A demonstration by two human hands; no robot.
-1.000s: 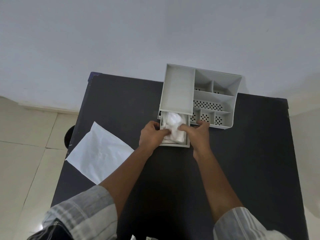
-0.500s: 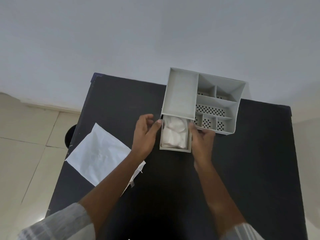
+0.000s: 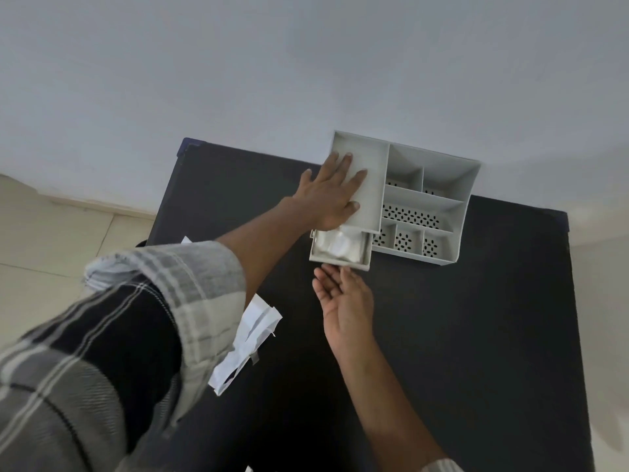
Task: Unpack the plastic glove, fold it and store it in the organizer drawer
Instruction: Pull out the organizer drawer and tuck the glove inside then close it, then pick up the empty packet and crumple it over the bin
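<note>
A grey organizer [image 3: 452,199] with several compartments stands at the far edge of the black table [image 3: 459,335]. Its small drawer [image 3: 337,264] is pulled partly out at the near left corner. The folded clear plastic glove [image 3: 338,246] lies inside the drawer. My left hand [image 3: 332,194] rests flat, fingers spread, on the organizer's flat top above the drawer. My right hand [image 3: 343,301] is open, palm up, with fingertips at the drawer's front face. Neither hand holds anything.
Torn white packaging [image 3: 248,342] lies on the table at the left, partly hidden under my checked left sleeve. A pale wall rises behind the table and a tiled floor [image 3: 51,240] shows at the left.
My left hand left the drawer's side and went up onto the organizer's top. My right hand moved from the drawer's right side to its front. The drawer now sticks out less.
</note>
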